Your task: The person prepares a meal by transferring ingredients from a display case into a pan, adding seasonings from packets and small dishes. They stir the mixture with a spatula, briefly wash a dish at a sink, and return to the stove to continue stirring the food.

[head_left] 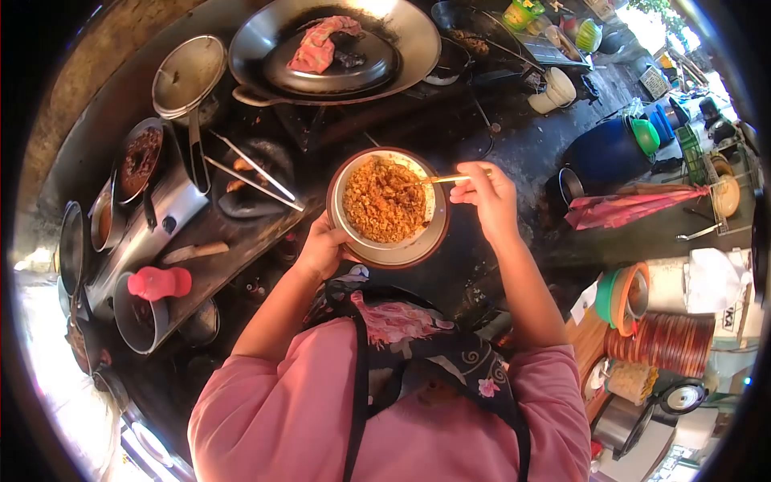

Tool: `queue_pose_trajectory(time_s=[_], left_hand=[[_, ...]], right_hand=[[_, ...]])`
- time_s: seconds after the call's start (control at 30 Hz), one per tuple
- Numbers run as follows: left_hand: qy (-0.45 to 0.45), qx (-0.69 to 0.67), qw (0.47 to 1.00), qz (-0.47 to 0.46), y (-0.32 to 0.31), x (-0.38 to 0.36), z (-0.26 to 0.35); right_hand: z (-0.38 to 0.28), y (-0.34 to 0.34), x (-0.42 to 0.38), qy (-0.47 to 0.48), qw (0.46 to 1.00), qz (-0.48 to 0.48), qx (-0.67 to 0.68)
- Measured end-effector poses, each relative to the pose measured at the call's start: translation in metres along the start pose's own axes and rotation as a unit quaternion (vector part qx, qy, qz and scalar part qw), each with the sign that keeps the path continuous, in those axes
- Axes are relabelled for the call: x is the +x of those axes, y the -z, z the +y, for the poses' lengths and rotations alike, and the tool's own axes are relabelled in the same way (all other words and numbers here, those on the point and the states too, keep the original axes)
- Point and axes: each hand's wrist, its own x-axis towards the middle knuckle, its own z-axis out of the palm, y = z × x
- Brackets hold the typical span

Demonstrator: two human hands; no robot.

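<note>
A bowl (340,210) with a reddish-brown outer edge holds brown, crumbly food (384,202). My left hand (324,247) grips its lower left rim, fingers partly hidden beneath it. On the right, my right hand (487,197) pinches the handle of a gold-coloured spoon (446,178), whose tip is sunk in the food near the bowl's upper right side. The bowl is held in front of my chest, above the dark floor area.
Above the bowl stands a large wok (418,48) with a lid and a pink cloth. Tongs (253,173), a knife (195,252) and several pans lie to the left. A blue barrel (598,161) and a red cloth (634,205) are at the right.
</note>
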Motion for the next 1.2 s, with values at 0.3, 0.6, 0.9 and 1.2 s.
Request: queue_pose_trajectory(time_s=[0.3, 0.6, 0.9, 1.2], left_hand=[[-0.003, 0.021, 1.000, 0.005, -0.061, 0.130, 0.024], [-0.061, -0.010, 0.993, 0.101, -0.141, 0.219, 0.008], [-0.100, -0.042, 0.981, 0.158, -0.202, 0.308, -0.018], [-0.099, -0.025, 0.979, 0.178, -0.248, 0.367, -0.016]], right_hand=[[0.001, 0.066, 0.126, 0.037, 0.998, 0.056, 0.021], [0.012, 0.123, 0.258, -0.042, 0.995, -0.046, 0.074], [0.013, 0.185, 0.370, 0.063, 0.992, -0.104, 0.040], [0.011, 0.213, 0.424, -0.042, 0.991, -0.115, 0.062]])
